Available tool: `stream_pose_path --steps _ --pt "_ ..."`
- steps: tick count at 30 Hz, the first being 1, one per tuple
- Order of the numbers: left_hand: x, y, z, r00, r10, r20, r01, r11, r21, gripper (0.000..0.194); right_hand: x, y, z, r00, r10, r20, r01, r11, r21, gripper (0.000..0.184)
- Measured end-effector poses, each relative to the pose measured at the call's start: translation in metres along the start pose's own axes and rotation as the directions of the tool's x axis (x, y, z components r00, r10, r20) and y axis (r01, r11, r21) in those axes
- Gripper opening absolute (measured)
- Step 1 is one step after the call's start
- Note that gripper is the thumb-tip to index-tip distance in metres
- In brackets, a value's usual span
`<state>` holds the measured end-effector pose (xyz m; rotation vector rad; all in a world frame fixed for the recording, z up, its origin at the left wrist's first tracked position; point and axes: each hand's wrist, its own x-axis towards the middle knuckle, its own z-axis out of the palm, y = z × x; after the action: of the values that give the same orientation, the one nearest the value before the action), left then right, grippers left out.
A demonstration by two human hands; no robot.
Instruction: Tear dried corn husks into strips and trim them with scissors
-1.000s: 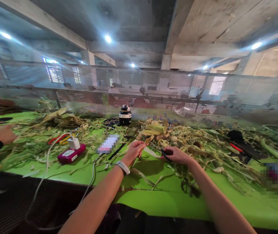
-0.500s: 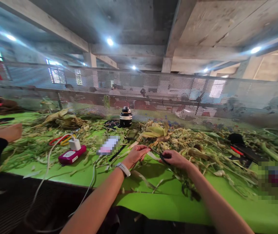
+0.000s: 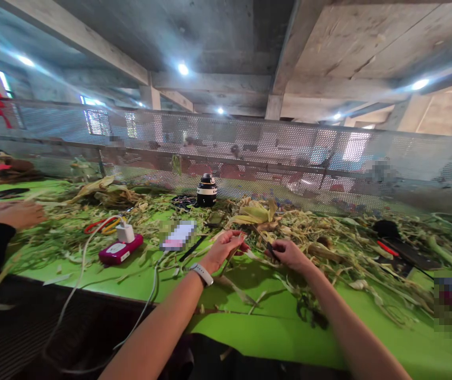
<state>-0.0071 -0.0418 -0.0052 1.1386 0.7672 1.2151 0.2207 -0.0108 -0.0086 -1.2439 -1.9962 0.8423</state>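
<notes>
My left hand (image 3: 221, 253), with a white watch band on its wrist, is closed in a pinch on a thin pale strip of corn husk (image 3: 254, 257). The strip's loose part trails to the right, towards my other hand. My right hand (image 3: 289, 255) is closed around dark scissors (image 3: 272, 252); the fingers hide much of them. A small gap separates the two hands above the green table cover (image 3: 261, 330). Just behind them lies a heap of dry husks (image 3: 252, 212).
A pink power block (image 3: 121, 250) with a white plug and cable sits left, near a phone (image 3: 178, 236). A black bottle (image 3: 207, 191) stands before the perforated metal screen (image 3: 210, 137). Another person's hands (image 3: 16, 214) work at far left. A red-and-black tool (image 3: 388, 248) lies right.
The scissors have drawn back from my left hand and now point more upward. My left fingers have shifted on the husk strip. The view has turned slightly left.
</notes>
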Motion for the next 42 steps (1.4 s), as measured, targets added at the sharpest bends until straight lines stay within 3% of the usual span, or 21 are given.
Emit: stream_pose_path --steps 3,6,9,12,16,20,22,24,26,30,34,38,42 --pt "-0.003 0.004 0.002 0.997 -0.05 -0.063 0.052 0.998 0.029 0.038 -0.001 0.008 -0.006 0.99 0.064 -0.126 -0.092 0.969 -0.228 0.039" --pt "-0.002 0.005 0.003 0.993 -0.061 -0.102 0.065 0.997 0.031 0.042 -0.007 0.007 -0.012 0.96 0.102 -0.26 -0.226 0.832 -0.507 0.03" --pt "0.002 0.002 0.002 0.99 0.021 -0.139 -0.019 1.0 0.02 0.042 -0.013 0.001 -0.016 0.942 0.088 -0.324 -0.29 0.699 -0.654 0.026" --pt "0.007 -0.003 -0.001 0.972 0.136 -0.194 -0.13 0.991 0.044 0.044 -0.014 -0.001 -0.017 0.928 0.164 -0.336 -0.357 0.652 -0.669 0.022" --pt "0.011 -0.007 -0.004 0.921 0.202 -0.334 -0.197 0.979 0.049 0.047 -0.009 0.009 -0.018 0.943 0.188 -0.275 -0.324 0.71 -0.625 0.016" --pt "0.014 -0.007 -0.004 0.895 0.152 -0.42 -0.172 0.985 -0.009 0.046 -0.006 0.015 -0.023 0.952 0.203 -0.229 -0.301 0.756 -0.581 0.016" --pt "0.015 -0.006 -0.003 0.891 0.139 -0.432 -0.162 0.987 -0.015 0.044 -0.007 0.011 -0.023 0.948 0.181 -0.261 -0.301 0.775 -0.556 0.013" --pt "0.015 -0.005 -0.002 0.886 0.144 -0.442 -0.16 0.987 0.0 0.041 -0.008 0.001 -0.018 0.933 0.053 -0.356 -0.248 0.809 -0.532 0.015" --pt "0.014 -0.007 -0.001 0.886 0.169 -0.433 -0.169 0.985 0.038 0.04 -0.01 -0.012 -0.007 0.902 -0.155 -0.402 -0.086 0.849 -0.521 0.021" --pt "0.01 -0.014 0.005 0.89 0.277 -0.362 -0.212 0.955 0.209 0.037 -0.01 -0.033 0.027 0.907 -0.349 -0.236 0.194 0.843 -0.501 0.031" --pt "0.007 -0.018 0.011 0.895 0.372 -0.247 -0.279 0.898 0.339 0.033 -0.008 -0.035 0.046 0.942 -0.304 -0.142 0.208 0.862 -0.462 0.02" --pt "0.006 -0.017 0.012 0.918 0.357 -0.17 -0.281 0.892 0.355 0.034 -0.008 -0.029 0.045 0.966 -0.243 -0.089 0.211 0.939 -0.271 0.015" --pt "0.006 -0.017 0.013 0.931 0.338 -0.136 -0.279 0.901 0.331 0.036 -0.008 -0.029 0.042 0.987 -0.14 -0.082 0.125 0.977 -0.172 0.01"
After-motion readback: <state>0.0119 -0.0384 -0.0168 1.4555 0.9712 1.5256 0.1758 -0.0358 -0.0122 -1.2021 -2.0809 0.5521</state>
